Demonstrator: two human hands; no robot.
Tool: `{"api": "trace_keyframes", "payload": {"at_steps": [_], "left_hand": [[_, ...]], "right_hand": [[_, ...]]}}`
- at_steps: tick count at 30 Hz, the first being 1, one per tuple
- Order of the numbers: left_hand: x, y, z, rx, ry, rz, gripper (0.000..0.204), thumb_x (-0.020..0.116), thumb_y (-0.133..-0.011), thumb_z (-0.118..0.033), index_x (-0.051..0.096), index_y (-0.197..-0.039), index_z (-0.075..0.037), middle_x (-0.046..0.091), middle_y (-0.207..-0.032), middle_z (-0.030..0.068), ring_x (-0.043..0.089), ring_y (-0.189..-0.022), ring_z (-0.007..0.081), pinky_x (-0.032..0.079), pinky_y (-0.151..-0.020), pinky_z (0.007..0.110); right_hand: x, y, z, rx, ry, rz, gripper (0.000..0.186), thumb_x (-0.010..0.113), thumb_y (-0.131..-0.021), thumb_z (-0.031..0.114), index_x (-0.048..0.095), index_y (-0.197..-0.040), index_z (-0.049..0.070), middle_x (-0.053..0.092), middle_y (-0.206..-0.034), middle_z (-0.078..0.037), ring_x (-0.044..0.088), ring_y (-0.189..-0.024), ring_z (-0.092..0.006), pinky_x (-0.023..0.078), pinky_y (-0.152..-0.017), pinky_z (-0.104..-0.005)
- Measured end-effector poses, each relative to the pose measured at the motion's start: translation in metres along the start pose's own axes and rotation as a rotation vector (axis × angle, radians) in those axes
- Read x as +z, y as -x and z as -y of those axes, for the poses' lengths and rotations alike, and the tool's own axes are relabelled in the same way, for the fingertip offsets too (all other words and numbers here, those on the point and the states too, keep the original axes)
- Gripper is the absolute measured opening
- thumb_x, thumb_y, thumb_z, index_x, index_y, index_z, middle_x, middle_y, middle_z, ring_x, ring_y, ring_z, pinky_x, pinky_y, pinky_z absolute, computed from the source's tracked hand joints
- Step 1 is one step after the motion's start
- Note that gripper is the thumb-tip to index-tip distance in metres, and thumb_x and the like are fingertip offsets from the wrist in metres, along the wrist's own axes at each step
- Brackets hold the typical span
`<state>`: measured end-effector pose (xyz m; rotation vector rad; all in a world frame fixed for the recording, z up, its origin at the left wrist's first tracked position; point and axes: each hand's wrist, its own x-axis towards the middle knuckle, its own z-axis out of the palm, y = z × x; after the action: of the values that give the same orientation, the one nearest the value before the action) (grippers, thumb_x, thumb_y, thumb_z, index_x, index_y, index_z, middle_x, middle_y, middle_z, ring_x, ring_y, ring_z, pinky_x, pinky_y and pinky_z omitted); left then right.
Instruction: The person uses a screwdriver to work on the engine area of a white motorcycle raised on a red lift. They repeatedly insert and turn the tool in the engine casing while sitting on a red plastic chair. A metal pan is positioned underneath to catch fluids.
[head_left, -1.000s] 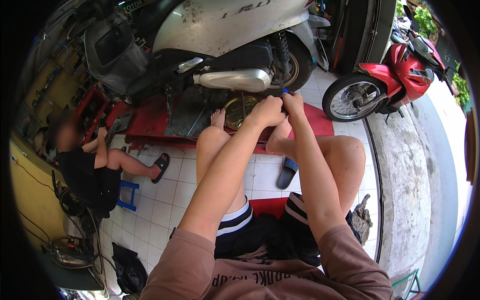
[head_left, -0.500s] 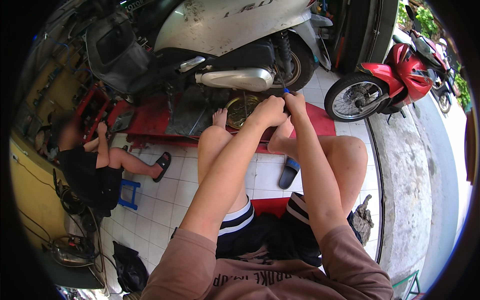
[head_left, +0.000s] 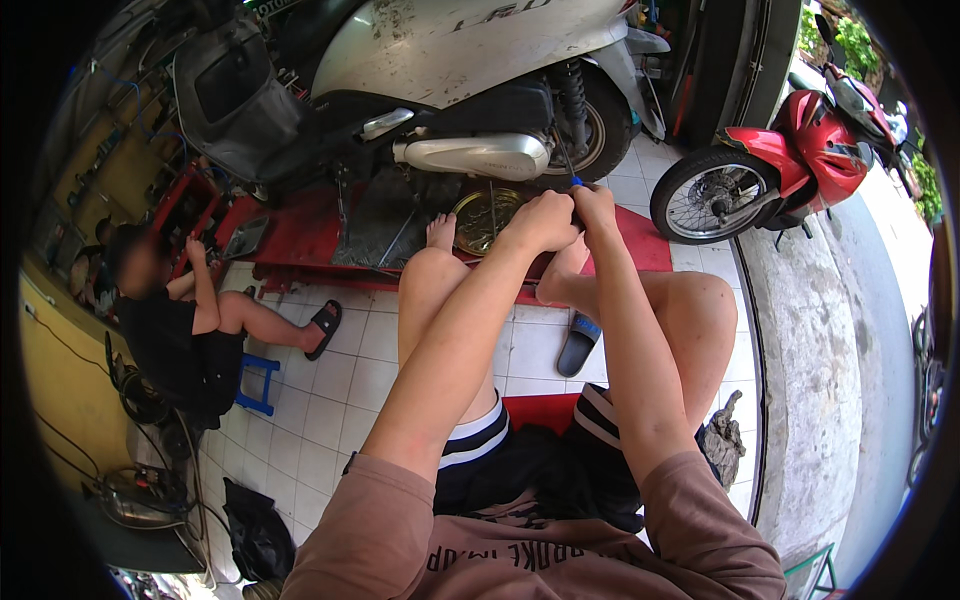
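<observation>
Both my hands meet in front of a silver scooter (head_left: 480,60), low by its rear wheel (head_left: 605,130). My right hand (head_left: 597,207) is closed round a screwdriver-like tool with a blue part (head_left: 577,182) showing above the fingers. Its thin shaft points up toward the wheel and the silver engine cover (head_left: 475,154); where the tip ends I cannot make out. My left hand (head_left: 545,222) is closed too, pressed against the right one, and what lies in its fingers is hidden. Just left of the hands, a round yellowish pan (head_left: 462,238) holds dark, shiny contents.
The scooter stands over a red platform (head_left: 640,240), where my bare feet rest. A slipper (head_left: 579,345) lies on the white tiles. At left, another person (head_left: 165,320) sits on a blue stool (head_left: 258,385) beside a red tool cabinet (head_left: 185,205). A red motorbike (head_left: 815,150) stands at right.
My view has shifted very slightly. Both hands keep nearly the same place and grip. A dark brown shape at the far right edge has gone from view.
</observation>
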<state>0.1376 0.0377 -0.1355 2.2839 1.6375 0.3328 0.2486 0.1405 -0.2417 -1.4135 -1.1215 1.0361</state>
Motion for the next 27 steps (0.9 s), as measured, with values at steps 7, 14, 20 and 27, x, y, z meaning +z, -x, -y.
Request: {"api": "trace_keyframes", "payload": {"at_steps": [7,14,20,27], "left_hand": [[0.000,0.001,0.003,-0.019,-0.010,0.019,0.031,0.063,-0.075,-0.019,0.067,-0.098,0.002,0.065,-0.101,0.0238,0.062,-0.098,0.0358,0.050,-0.086,0.043],[0.002,-0.001,0.002,-0.013,-0.020,0.028,0.031,0.064,-0.075,-0.020,0.067,-0.098,0.002,0.065,-0.101,0.0234,0.063,-0.098,0.0349,0.050,-0.085,0.043],[0.001,-0.001,0.000,-0.014,-0.015,0.027,0.031,0.064,-0.075,-0.019,0.067,-0.097,0.001,0.065,-0.100,0.0232,0.063,-0.097,0.0349,0.050,-0.085,0.043],[0.001,-0.001,0.001,-0.010,-0.015,0.011,0.031,0.064,-0.075,-0.019,0.067,-0.097,0.001,0.065,-0.099,0.0229,0.063,-0.096,0.0349,0.050,-0.084,0.043]], "right_hand": [[0.001,0.006,0.002,0.054,0.013,0.034,0.040,0.057,-0.071,0.022,0.068,-0.101,0.000,0.068,-0.095,-0.022,0.066,-0.091,-0.0300,0.048,-0.083,-0.0363],[0.000,-0.005,-0.007,0.045,0.022,0.005,0.041,0.057,-0.071,0.023,0.068,-0.104,0.000,0.068,-0.096,-0.022,0.066,-0.094,-0.0303,0.048,-0.085,-0.0361],[-0.001,-0.005,-0.006,0.039,0.015,0.016,0.041,0.057,-0.071,0.022,0.068,-0.104,0.000,0.068,-0.096,-0.022,0.066,-0.094,-0.0304,0.048,-0.085,-0.0360],[-0.001,-0.007,-0.008,0.026,-0.006,0.035,0.041,0.056,-0.071,0.021,0.067,-0.105,0.000,0.068,-0.097,-0.022,0.066,-0.095,-0.0300,0.048,-0.084,-0.0357]]}}
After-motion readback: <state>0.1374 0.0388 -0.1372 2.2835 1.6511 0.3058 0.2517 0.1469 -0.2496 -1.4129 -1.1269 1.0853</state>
